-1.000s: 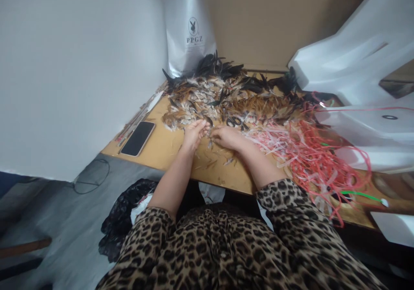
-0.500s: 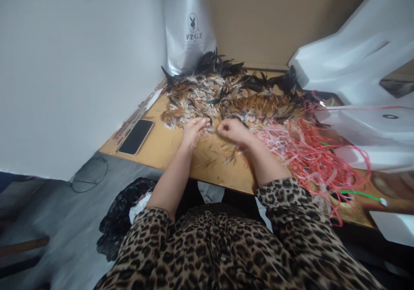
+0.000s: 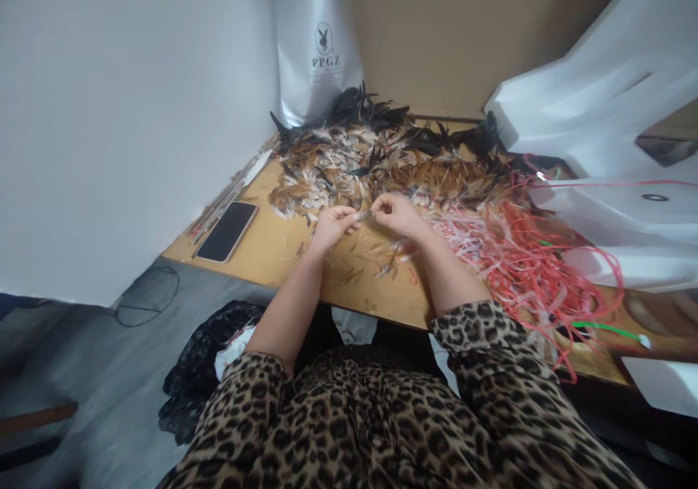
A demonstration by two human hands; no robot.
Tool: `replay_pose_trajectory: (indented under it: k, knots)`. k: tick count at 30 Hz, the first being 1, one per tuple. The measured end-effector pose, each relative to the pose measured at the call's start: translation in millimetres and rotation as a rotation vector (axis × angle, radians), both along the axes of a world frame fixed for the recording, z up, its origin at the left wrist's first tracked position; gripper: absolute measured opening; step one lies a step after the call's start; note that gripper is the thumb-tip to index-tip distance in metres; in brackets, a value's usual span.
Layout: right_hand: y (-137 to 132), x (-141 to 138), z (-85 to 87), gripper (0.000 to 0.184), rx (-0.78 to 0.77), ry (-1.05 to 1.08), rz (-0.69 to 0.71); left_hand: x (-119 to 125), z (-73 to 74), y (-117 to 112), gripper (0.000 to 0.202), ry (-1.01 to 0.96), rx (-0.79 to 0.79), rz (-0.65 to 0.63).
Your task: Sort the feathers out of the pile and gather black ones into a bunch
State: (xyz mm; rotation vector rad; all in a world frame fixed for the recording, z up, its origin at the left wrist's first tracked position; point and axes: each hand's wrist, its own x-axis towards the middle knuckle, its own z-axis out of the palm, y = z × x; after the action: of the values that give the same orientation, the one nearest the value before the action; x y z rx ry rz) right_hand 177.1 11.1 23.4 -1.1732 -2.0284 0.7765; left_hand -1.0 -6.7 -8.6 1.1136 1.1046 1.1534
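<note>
My left hand (image 3: 334, 227) is closed in a pinch on a small feather (image 3: 363, 215) just above the wooden tabletop. Close by, my right hand (image 3: 399, 216) has its thumb and forefinger pinched at the feather's other end. The fingertips of both hands nearly meet. Behind them spreads a wide heap of brown, white and black feathers (image 3: 436, 176). Loose bits of feather (image 3: 354, 256) are scattered on the table below the hands.
A phone (image 3: 227, 232) lies at the left on the wooden table (image 3: 262, 256). Tangled pink plastic strips (image 3: 534, 264) are piled at the right, beside a white sewing machine (image 3: 611, 111). A silver bag (image 3: 321, 82) stands behind the feathers. A black plastic bag (image 3: 201, 358) sits below left.
My hands have come together, the right hand moving slightly left to the fingers of the left. The small feather now shows between them.
</note>
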Motion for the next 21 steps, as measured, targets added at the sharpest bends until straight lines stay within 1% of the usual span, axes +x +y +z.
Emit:
replay_pose_trajectory:
  k: [5, 8, 11, 13, 14, 17, 21]
  knots:
    - [1, 0, -1.8, 0.014, 0.018, 0.035, -0.032, -1, 1.4, -1, 0.026, -0.069, -0.038, -0.067]
    - [2, -3, -3.7, 0.017, -0.016, 0.128, -0.060, -1, 1.5, 0, 0.024, -0.138, -0.061, -0.058]
    - [3, -6, -4.4, 0.023, -0.059, 0.300, -0.214, -2, 1.7, 1, 0.023, -0.217, -0.035, -0.027]
    - [3, -8, -4.2, 0.024, -0.144, 0.400, -0.297, -3, 1.9, 2, 0.023, -0.270, -0.005, -0.003]
    - [2, -10, -4.1, 0.024, -0.209, 0.441, -0.302, -4, 2.0, 3, 0.023, -0.291, 0.007, 0.007]
    - [-3, -17, -3.2, 0.027, -0.390, 0.545, -0.224, -4, 2.0, 4, 0.024, -0.314, 0.028, 0.025]
    - [-11, -30, -2.2, 0.033, -0.445, 0.644, -0.140, -1, 1.9, 3, 0.024, -0.269, 0.046, 0.035]
